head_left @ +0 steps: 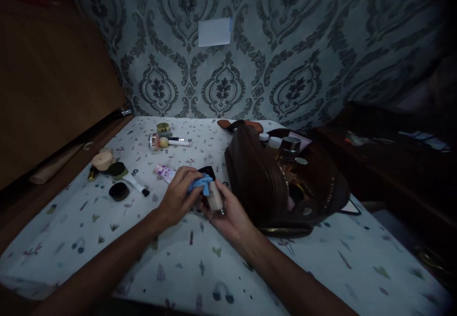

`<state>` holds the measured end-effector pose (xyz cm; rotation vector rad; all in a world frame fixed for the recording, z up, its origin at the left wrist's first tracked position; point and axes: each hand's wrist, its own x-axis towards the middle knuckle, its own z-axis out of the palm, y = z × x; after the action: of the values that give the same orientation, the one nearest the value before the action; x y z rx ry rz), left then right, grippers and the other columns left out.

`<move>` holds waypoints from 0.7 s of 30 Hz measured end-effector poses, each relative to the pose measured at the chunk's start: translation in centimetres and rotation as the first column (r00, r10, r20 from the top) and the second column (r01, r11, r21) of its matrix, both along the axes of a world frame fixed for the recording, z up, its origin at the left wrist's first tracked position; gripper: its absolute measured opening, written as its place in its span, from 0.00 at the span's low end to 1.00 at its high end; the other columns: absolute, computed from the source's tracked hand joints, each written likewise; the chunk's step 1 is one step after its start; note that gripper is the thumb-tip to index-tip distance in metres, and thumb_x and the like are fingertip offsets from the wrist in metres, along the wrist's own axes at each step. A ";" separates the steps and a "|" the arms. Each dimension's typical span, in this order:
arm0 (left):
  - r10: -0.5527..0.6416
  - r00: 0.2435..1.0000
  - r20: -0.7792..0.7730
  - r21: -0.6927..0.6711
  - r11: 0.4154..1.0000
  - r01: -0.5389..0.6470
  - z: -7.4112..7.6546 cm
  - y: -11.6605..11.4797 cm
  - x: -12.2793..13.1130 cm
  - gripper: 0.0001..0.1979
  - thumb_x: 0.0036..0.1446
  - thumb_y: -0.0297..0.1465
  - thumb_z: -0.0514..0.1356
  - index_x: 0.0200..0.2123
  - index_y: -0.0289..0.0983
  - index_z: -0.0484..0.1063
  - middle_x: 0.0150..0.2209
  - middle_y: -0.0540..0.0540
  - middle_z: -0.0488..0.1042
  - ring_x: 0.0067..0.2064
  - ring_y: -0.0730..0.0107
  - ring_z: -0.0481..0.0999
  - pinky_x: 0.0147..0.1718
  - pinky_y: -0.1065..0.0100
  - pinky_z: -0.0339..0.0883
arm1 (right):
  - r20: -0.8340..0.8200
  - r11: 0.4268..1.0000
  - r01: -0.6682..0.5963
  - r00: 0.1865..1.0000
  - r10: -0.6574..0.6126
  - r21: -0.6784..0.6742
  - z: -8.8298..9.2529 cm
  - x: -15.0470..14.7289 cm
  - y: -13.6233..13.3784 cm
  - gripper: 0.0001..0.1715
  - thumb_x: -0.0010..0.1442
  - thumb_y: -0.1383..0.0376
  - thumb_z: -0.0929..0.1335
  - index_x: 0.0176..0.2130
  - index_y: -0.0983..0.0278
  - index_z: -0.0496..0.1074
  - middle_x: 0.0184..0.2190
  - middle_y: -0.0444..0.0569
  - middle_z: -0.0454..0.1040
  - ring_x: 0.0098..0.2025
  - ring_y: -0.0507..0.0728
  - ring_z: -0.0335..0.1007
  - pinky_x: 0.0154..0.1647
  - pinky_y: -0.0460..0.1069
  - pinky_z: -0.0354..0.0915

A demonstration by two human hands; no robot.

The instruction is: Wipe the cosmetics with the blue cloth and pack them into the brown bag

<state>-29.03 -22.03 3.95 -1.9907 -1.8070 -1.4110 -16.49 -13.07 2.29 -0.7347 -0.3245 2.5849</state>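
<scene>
In my right hand (233,217) is a small bottle of beige liquid foundation (215,199), held tilted. A black, square-looking piece at its upper end appears to be its cap (207,171). My left hand (175,198) pinches a crumpled blue cloth (202,183) against the bottle's side. Just beyond the left hand lies a tube with a purple pattern (164,172), partly hidden by the fingers. To the right of both hands stands an open brown cosmetics bag (253,182), filled with several bottles, including one with a silver cap (291,145).
At left on the patterned tablecloth (171,268) sit a black jar (119,191), a white tube with black cap (135,184) and a beige round container (103,160). Farther back are a pink jar (153,141) and a gold-lidded jar (163,128). A wooden panel (53,87) borders the left.
</scene>
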 end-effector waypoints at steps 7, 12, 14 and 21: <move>-0.075 0.997 -0.018 -0.019 0.997 0.075 0.2 -0.1 -0.1 0.09 0.65 0.29 0.54 0.48 0.38 0.70 0.45 0.41 0.69 0.47 0.62 0.71 0.46 0.61 0.69 | -0.109 0.995 -0.028 0.993 0.039 0.096 -0.5 -0.1 0.1 0.08 0.55 0.64 0.76 0.32 0.65 0.75 0.26 0.40 0.77 0.27 0.48 0.71 0.28 0.42 0.68; -0.337 0.929 -0.155 -0.062 0.941 0.331 0.1 -0.4 0.9 0.11 0.64 0.26 0.55 0.49 0.38 0.70 0.45 0.39 0.70 0.46 0.62 0.70 0.44 0.61 0.69 | -0.081 0.996 -0.056 0.995 0.062 0.076 -0.8 -0.2 0.8 0.15 0.54 0.58 0.76 0.28 0.67 0.73 0.22 0.42 0.75 0.23 0.50 0.69 0.22 0.44 0.65; -0.317 0.939 -0.137 -0.046 0.948 0.314 0.0 -0.4 0.9 0.11 0.64 0.26 0.55 0.49 0.38 0.70 0.45 0.40 0.70 0.46 0.61 0.70 0.44 0.60 0.69 | -0.076 0.998 -0.049 0.996 0.052 0.039 -0.7 -0.2 0.8 0.16 0.55 0.57 0.76 0.28 0.66 0.73 0.21 0.42 0.74 0.22 0.50 0.68 0.21 0.43 0.63; -0.034 0.995 0.093 -0.033 0.999 0.038 0.1 0.1 -0.5 0.06 0.65 0.30 0.55 0.44 0.38 0.69 0.41 0.43 0.69 0.45 0.63 0.71 0.45 0.62 0.67 | -0.011 0.999 -0.009 1.000 0.010 0.048 -0.3 -0.1 0.0 0.09 0.57 0.61 0.75 0.34 0.65 0.75 0.27 0.44 0.79 0.27 0.51 0.73 0.29 0.45 0.69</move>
<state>-29.53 -21.93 4.08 -2.0165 -1.8543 -1.5159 -16.55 -13.02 1.97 -0.7035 -0.3854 2.5800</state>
